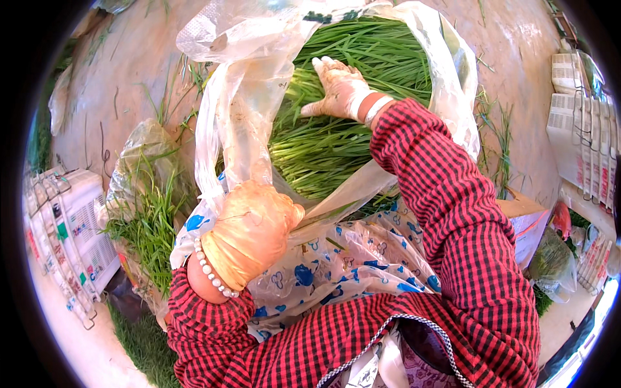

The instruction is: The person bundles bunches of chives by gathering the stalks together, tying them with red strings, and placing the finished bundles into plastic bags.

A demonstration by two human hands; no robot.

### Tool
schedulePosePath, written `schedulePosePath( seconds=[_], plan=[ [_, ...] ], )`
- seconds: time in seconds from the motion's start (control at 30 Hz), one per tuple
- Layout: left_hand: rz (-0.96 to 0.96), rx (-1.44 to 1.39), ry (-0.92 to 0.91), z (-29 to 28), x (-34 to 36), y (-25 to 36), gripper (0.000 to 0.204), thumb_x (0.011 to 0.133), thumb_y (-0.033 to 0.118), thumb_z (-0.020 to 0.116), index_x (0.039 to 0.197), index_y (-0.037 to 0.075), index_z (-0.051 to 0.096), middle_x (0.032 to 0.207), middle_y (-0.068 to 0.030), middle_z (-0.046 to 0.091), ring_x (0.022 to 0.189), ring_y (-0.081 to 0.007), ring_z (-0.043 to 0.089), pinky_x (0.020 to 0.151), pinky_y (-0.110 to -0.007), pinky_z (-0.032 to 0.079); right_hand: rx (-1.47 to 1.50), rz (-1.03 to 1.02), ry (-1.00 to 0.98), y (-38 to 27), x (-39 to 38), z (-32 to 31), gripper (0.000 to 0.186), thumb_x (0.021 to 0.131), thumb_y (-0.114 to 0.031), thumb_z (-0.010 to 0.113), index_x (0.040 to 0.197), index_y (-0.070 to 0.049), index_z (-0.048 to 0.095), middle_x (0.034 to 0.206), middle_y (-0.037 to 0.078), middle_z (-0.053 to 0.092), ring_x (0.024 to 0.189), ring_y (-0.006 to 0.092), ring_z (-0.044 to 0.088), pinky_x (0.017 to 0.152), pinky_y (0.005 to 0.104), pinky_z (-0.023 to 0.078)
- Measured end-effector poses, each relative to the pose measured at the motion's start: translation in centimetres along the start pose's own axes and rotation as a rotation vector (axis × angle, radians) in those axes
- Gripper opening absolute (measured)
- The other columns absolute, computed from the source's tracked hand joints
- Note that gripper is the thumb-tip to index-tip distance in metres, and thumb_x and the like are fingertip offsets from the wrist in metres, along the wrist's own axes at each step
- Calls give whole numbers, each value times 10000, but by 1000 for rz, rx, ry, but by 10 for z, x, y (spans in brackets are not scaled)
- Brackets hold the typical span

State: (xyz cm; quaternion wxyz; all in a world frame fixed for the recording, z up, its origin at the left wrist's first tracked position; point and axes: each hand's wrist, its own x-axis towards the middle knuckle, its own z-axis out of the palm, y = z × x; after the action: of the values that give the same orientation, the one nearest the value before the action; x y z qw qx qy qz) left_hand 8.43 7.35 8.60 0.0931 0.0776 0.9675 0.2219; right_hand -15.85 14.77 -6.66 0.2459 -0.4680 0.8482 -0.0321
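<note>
Long, thin green leafy stalks like chives (pixel 317 158) fill a large clear plastic bag (pixel 242 103), whose mouth gapes toward me. My right hand (pixel 339 90), in a thin whitish glove, lies on the bundle with its fingers spread over the leaves. Nearer to me, my left hand (pixel 255 226) wears a yellowish-orange glove and is closed at the bag's near left edge. The plastic runs up from that fist, though its fingertips are mostly hidden. A clear plastic sheet with blue prints (pixel 336 265) covers my lap below the bag.
A torn bag of loose greens (pixel 149 200) stands at my left beside white plastic crates (pixel 84 216). More crates (pixel 579 142), a cardboard box (pixel 521 216) and a clear bag of greens (pixel 554 265) are on the right. Stray leaves litter the floor (pixel 149 52).
</note>
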Motion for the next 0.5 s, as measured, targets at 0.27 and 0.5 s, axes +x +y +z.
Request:
schedulePosePath(
  seconds=[0.27, 0.5],
  plan=[
    [-16, -21, -27, -11, 13, 9, 224, 854, 185, 635, 663, 76, 589, 638, -127, 576, 646, -342, 582, 605, -454, 451, -310, 116, -36, -27, 20, 50, 582, 999, -143, 392, 1551, -146, 207, 1591, 164, 248, 1339, 378, 440, 1037, 648, 322],
    [-68, -90, -163, -9, 8, -2, 171, 814, 250, 690, 904, 106, 704, 659, -124, 595, 681, -345, 601, 631, -452, 469, 232, 91, 9, 6, -5, -29, 512, 728, -242, 749, 1167, -45, 573, 1039, 168, 683, 992, 299, 668, 893, 395, 515]
  ],
)
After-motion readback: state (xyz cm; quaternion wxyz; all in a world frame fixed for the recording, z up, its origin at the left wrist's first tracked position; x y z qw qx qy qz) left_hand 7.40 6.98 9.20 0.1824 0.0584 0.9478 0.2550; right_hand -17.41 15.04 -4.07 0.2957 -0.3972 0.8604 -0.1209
